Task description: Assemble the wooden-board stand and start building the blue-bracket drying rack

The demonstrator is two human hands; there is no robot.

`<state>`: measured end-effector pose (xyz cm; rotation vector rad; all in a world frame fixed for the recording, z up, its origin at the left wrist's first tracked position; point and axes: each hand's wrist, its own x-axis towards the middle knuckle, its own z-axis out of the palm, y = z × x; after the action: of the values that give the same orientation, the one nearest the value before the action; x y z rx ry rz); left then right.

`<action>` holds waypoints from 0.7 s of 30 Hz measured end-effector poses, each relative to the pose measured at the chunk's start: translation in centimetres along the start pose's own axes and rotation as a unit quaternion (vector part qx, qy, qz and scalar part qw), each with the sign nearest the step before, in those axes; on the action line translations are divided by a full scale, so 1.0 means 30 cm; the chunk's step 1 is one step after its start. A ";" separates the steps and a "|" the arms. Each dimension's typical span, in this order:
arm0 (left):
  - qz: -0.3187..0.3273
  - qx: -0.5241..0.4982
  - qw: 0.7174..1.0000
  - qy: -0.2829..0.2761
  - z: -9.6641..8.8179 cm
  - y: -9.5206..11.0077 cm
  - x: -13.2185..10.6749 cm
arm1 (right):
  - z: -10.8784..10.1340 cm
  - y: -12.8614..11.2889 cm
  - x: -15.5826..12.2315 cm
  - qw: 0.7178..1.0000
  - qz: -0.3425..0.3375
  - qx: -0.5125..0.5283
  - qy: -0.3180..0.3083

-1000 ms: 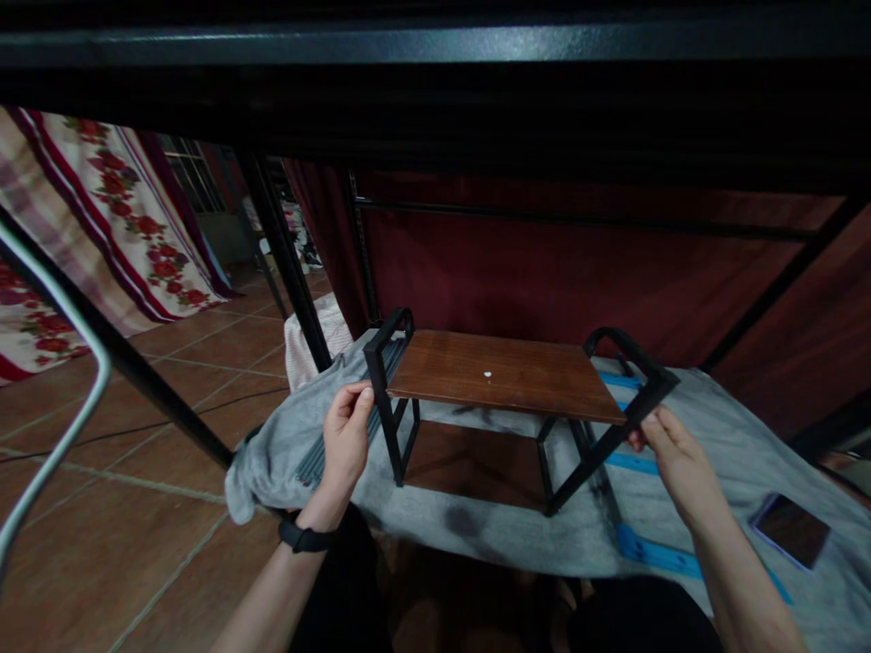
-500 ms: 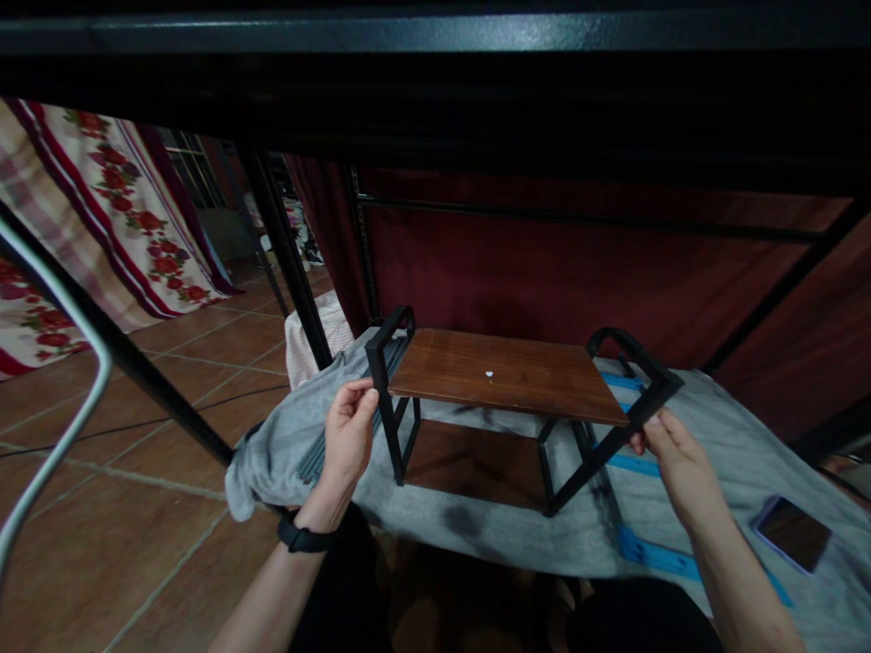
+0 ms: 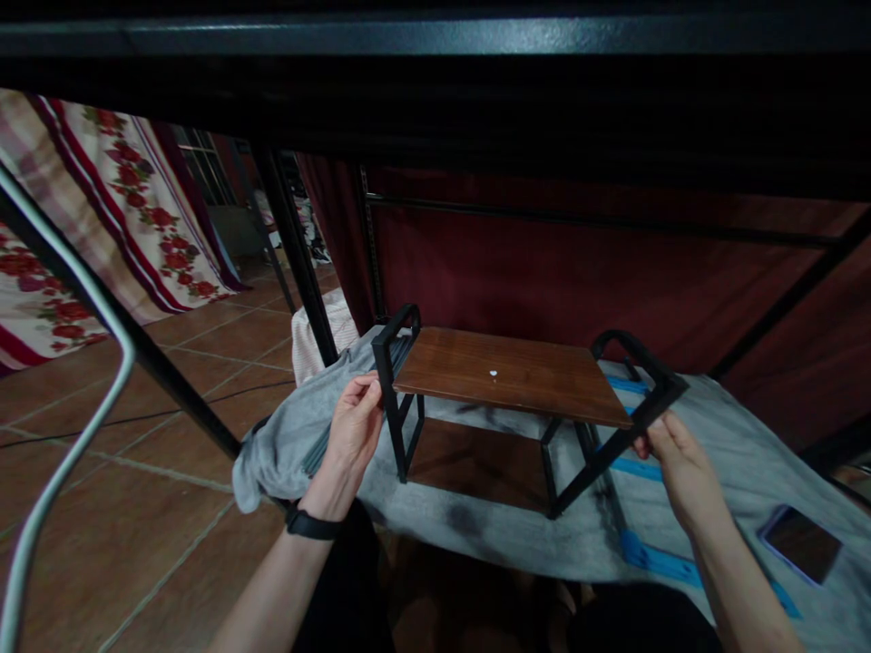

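Observation:
A small two-tier shelf (image 3: 510,367) with dark wood-grain boards and black metal side frames stands on a grey cloth. Its right frame (image 3: 650,390) leans outward at the top, while the left frame (image 3: 385,367) is closer to upright. At the left frame, my left hand (image 3: 357,422) is closed, thumb and fingers pinched at its outer edge. My right hand (image 3: 684,462) grips the right frame from outside, just below the upper board's end; its fingertips are partly hidden behind the bar. A small white mark shows on the upper board.
Grey cloth (image 3: 455,535) covers the low surface. Blue strips (image 3: 663,562) and a phone (image 3: 801,542) lie on the right. Grey rods (image 3: 319,449) are by my left hand. A black metal beam (image 3: 435,36) crosses overhead, with a post (image 3: 292,245) at left and a dark red curtain (image 3: 544,281) behind.
The whole view has shifted slightly, so things appear a little farther right. Both hands keep their places on the shelf's side frames.

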<state>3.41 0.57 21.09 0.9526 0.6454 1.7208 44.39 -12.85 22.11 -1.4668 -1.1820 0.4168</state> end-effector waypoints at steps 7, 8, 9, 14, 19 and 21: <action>-0.001 0.035 0.999 -0.007 -0.010 0.009 0.004 | -0.001 0.005 0.001 1.000 -0.014 -0.020 0.007; 0.002 0.041 0.999 -0.009 -0.011 0.012 0.005 | -0.001 0.010 0.001 1.000 -0.012 -0.023 0.011; 0.005 0.047 0.999 -0.010 -0.011 0.014 0.007 | -0.002 0.014 0.002 1.000 -0.009 -0.026 0.014; 0.021 0.090 0.996 -0.018 -0.015 0.028 0.013 | 0.004 0.024 0.000 0.999 -0.008 -0.030 0.022; -0.001 0.064 0.998 -0.008 -0.024 0.019 0.014 | 0.020 0.011 -0.013 0.999 -0.002 -0.007 0.047; -0.011 0.054 0.998 -0.002 -0.024 0.011 0.011 | 0.023 0.007 -0.015 0.999 -0.006 -0.001 0.044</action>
<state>2.57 0.78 21.05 1.0186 0.7496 1.6775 43.74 -12.82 21.56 -1.4636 -1.1214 0.3392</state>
